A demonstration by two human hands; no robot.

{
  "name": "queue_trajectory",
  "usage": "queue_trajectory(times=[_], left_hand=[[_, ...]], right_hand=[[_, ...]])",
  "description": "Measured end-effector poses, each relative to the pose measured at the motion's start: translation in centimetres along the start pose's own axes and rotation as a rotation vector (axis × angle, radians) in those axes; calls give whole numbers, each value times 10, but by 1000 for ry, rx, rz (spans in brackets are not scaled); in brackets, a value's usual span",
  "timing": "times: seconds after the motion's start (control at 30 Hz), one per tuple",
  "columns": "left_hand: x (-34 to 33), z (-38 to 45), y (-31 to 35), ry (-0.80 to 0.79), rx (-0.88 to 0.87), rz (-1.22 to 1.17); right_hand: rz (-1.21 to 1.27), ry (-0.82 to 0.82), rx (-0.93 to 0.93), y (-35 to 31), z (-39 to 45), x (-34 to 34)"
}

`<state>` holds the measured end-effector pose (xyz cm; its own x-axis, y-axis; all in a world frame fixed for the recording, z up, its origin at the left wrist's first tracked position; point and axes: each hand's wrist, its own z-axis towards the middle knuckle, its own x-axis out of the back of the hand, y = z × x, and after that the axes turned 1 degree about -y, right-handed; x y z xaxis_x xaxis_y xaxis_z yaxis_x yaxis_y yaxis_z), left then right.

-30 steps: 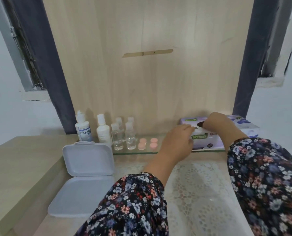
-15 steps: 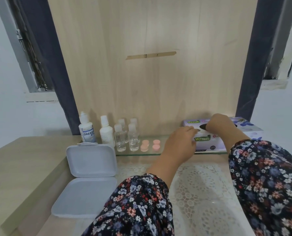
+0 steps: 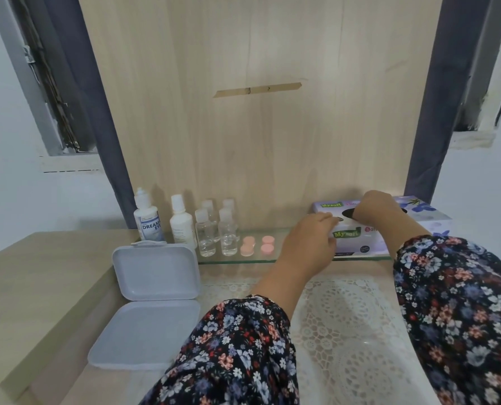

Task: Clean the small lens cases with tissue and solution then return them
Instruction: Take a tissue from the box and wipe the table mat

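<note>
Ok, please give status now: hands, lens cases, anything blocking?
Both hands, left hand and right hand, at tissue box, no tissue out. Pink lens cases untouched on glass shelf. Nothing blocking.

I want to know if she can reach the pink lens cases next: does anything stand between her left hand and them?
Nothing visible does. The left hand is at the tissue box, and the pink lens cases lie just to its left on the glass shelf; the clear bottles stand beyond them.

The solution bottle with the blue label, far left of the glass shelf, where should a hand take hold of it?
Grip the solution bottle round its wide labelled body, coming from the front. It stands upright; another white bottle crowds its right, and the open white case sits just before it, so reach over that.
</note>
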<state>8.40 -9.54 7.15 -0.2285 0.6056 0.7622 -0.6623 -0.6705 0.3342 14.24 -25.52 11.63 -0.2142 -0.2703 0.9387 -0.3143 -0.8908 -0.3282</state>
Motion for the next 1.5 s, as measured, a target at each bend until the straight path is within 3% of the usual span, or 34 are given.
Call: queue_trajectory(times=[0.2,0.6,0.87,1.1,1.37,1.5], left_hand=[[1,1,0,-15,11,-6],[1,1,0,-35,45,-17],[1,1,1,-41,29,4],[1,2,0,-29,28,-7],[2,3,1,-15,28,-24],[2,4,0,-43,30,-9]], right_hand=[[7,-52,-43,-3,2,-1],[212,168,-15,7,-6,-7],[50,66,-70,-3,-3,-5],[47,124,-51,-5,-8,-3],[301,171,95,9,-15,-1],[554,298,166,13,-25,4]])
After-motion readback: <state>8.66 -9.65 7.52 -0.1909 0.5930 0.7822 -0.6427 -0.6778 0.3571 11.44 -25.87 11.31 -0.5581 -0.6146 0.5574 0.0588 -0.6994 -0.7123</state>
